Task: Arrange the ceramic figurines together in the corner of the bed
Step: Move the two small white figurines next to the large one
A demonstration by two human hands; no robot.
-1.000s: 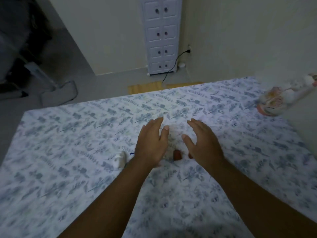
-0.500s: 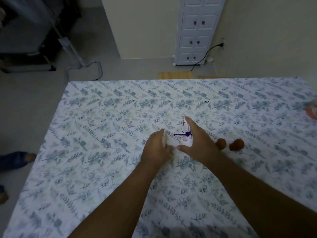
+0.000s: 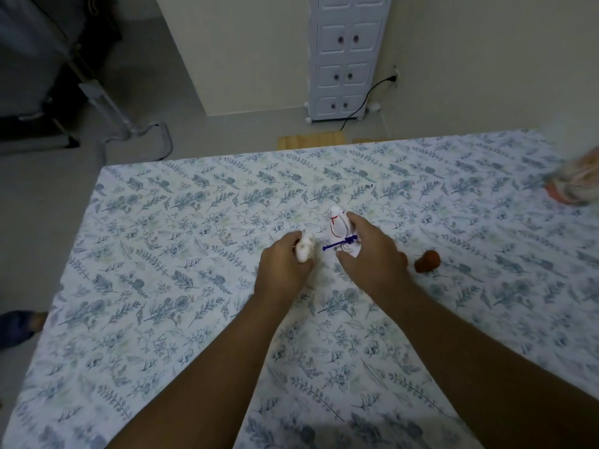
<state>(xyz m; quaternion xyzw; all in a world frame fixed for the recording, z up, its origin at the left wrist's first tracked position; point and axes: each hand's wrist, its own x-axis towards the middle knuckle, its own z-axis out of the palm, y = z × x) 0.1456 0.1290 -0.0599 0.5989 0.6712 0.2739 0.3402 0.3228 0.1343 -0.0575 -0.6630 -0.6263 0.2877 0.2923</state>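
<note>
My left hand point(image 3: 283, 265) is closed around a small white figurine point(image 3: 305, 247) just above the floral bedsheet point(image 3: 162, 270). My right hand point(image 3: 369, 254) grips a taller white figurine with red lines and a blue ribbon point(image 3: 338, 226), which stands on the sheet. The two figurines are close together near the middle of the bed. A small brown figurine point(image 3: 427, 260) lies on the sheet to the right of my right hand. A second brown piece is mostly hidden behind that hand.
A pale, orange-tinted object point(image 3: 575, 184) lies blurred at the bed's right edge. Beyond the bed stand a white drawer cabinet point(image 3: 346, 56) with a black cable, a wooden mat point(image 3: 311, 140) and a metal stand point(image 3: 107, 105). A foot in a dark slipper point(image 3: 16, 328) is on the floor at left.
Both hands went from hovering open over the sheet to closing on the two white figurines. The view shifted left, so the brown figurines now sit to the right of my right hand.
</note>
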